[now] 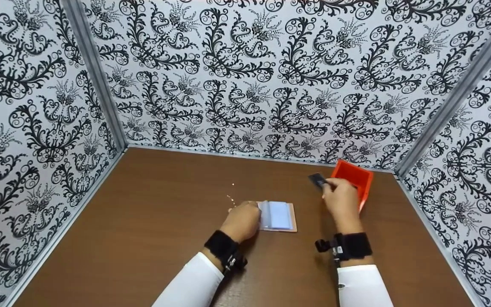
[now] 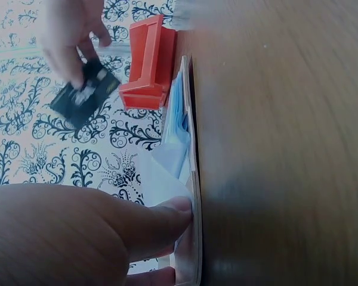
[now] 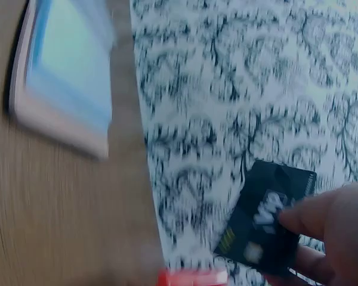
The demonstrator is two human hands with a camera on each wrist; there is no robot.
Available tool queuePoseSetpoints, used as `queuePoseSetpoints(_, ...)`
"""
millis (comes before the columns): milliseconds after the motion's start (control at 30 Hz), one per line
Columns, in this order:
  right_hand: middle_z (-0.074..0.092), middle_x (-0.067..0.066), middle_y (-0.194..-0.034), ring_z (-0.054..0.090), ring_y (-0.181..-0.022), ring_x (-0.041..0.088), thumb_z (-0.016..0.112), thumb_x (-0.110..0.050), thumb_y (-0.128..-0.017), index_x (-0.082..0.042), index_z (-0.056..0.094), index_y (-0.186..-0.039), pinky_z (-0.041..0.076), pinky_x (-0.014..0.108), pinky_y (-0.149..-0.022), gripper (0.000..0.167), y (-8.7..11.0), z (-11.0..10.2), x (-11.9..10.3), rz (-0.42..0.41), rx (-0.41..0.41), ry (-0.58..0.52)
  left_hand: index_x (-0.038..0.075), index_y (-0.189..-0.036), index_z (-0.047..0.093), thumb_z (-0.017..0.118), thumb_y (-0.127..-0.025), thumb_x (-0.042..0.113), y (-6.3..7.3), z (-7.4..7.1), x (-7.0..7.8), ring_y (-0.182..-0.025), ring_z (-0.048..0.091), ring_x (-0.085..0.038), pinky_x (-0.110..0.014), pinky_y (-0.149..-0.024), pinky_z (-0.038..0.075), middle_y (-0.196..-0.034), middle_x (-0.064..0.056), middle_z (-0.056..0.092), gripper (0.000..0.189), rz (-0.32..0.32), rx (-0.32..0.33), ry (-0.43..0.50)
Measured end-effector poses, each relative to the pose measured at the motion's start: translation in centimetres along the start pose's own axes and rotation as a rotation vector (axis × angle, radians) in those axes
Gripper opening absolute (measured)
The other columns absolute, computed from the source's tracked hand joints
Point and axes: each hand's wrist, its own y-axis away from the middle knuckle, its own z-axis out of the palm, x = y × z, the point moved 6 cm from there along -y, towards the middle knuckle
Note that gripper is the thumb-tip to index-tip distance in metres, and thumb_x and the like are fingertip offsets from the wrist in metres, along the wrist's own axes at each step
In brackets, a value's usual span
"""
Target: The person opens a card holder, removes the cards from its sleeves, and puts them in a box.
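A card holder with a tan cover and clear plastic sleeves (image 1: 280, 215) lies opened on the table. My left hand (image 1: 242, 221) is at its left side, and in the left wrist view the thumb pinches a sleeve (image 2: 162, 182) against the cover (image 2: 196, 226). Between thumb and fingers of my right hand (image 1: 342, 199) is a black bank card (image 3: 265, 217) with a gold chip and pale lettering. The card is held up off the table, just left of a red-orange bin (image 1: 365, 185). Part of that bin is hidden behind the right hand.
The brown wooden table (image 1: 164, 183) meets patterned walls (image 1: 241, 85) at the back and both sides. Grey metal posts (image 1: 96, 72) stand at the corners. Small bright specks show on the tabletop left of the card holder.
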Motion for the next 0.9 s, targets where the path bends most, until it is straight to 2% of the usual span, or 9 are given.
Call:
queuePoseSetpoints(133,0.079,0.032,-0.120,0.073,-0.115,0.056,0.068,-0.008,-0.103,0.002,0.083,-0.122,0.055,0.068,-0.104,0.027,-0.2,-2.1,1.8,-0.003,0.096,0.066,0.005,-0.095,0.084,0.077,-0.092,0.009,0.0,0.0,0.1,-0.100,0.077,-0.028,-0.042,-0.084,0.067,-0.103,-0.008,0.080,0.008,-0.002,-0.009,0.005)
queuePoseSetpoints(300,0.078,0.036,-0.122,0.071,-0.116,0.061,0.066,-0.005,-0.103,0.004,0.083,-0.124,0.054,0.070,-0.105,0.029,-0.3,-3.8,3.9,0.021,0.137,0.115,0.004,-0.094,0.084,0.076,-0.093,0.008,0.0,-0.1,0.1,-0.100,0.077,-0.029,-0.042,-0.083,0.067,-0.103,-0.008,0.079,0.009,0.004,-0.019,0.004)
queuePoseSetpoints(533,0.076,0.036,-0.130,0.070,-0.123,0.061,0.066,0.000,-0.102,0.003,0.083,-0.125,0.055,0.071,-0.106,0.029,-0.2,-3.8,5.4,0.067,0.084,0.139,0.006,-0.095,0.085,0.076,-0.092,0.004,0.1,-0.3,0.3,-0.105,0.078,-0.029,-0.043,-0.087,0.068,-0.106,-0.009,0.080,0.010,0.040,-0.001,-0.034)
queuePoseSetpoints(900,0.078,0.030,-0.134,0.072,-0.120,0.061,0.067,-0.006,-0.102,-0.009,0.087,-0.124,0.054,0.080,-0.097,0.030,-0.2,-1.5,6.6,0.075,-0.024,0.263,0.005,-0.096,0.085,0.075,-0.093,0.004,0.1,-0.3,0.2,-0.106,0.077,-0.031,-0.044,-0.090,0.067,-0.108,-0.010,0.080,0.011,0.025,-0.025,-0.013)
